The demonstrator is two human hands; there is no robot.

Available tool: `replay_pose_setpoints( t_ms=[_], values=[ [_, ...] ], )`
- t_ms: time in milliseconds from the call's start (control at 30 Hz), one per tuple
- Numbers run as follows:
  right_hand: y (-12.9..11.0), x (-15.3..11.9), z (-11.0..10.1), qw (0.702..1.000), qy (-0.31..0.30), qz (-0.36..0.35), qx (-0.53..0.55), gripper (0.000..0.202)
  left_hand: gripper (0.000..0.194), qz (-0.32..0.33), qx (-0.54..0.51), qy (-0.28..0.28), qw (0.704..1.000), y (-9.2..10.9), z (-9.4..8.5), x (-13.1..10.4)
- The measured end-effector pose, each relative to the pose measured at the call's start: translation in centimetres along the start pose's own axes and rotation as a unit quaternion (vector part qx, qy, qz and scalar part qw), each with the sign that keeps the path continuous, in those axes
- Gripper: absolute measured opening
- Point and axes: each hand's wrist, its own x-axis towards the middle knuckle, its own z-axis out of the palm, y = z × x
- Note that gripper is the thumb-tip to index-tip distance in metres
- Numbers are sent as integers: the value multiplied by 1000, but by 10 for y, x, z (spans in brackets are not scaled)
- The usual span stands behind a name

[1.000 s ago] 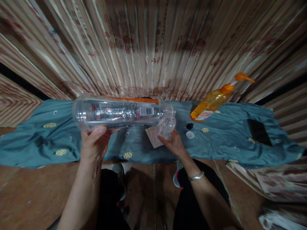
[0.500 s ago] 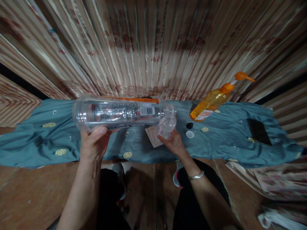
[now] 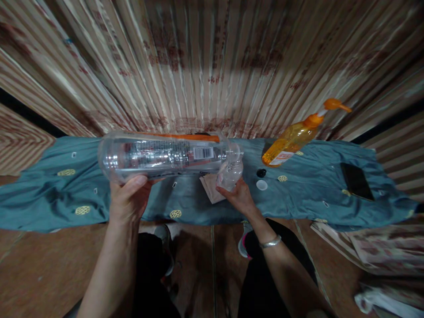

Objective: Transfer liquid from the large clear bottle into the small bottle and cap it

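A large clear plastic bottle (image 3: 165, 154) lies level in the air, held near its base by my left hand (image 3: 130, 192), thumb along its near side. Its open neck points right and meets the top of a small clear plastic bottle (image 3: 229, 174). Around that small bottle my right hand (image 3: 239, 195) is closed, keeping it roughly upright and slightly tilted. Whether the two mouths touch I cannot tell, and no liquid shows clearly between them. On the cloth right of my right hand lie a black cap (image 3: 261, 173) and a white cap (image 3: 261, 185).
An orange pump bottle (image 3: 288, 139) stands at the right. Beyond it lies a dark flat phone-like object (image 3: 357, 181). A folded beige cloth (image 3: 209, 190) is under the small bottle. A teal cloth (image 3: 188, 205) covers the bench; a striped curtain (image 3: 198, 79) hangs behind.
Hardly anything differs. The large bottle's base end has shifted very slightly left, and both hands keep their hold.
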Motion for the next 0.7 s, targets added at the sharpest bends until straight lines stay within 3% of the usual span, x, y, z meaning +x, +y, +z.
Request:
replay_pose_setpoints(
  t_ms=[700],
  values=[
    [4,0,0,999,-12,3,-32,78,120,6,-14,-16,1000,-3,-5,1]
  ],
)
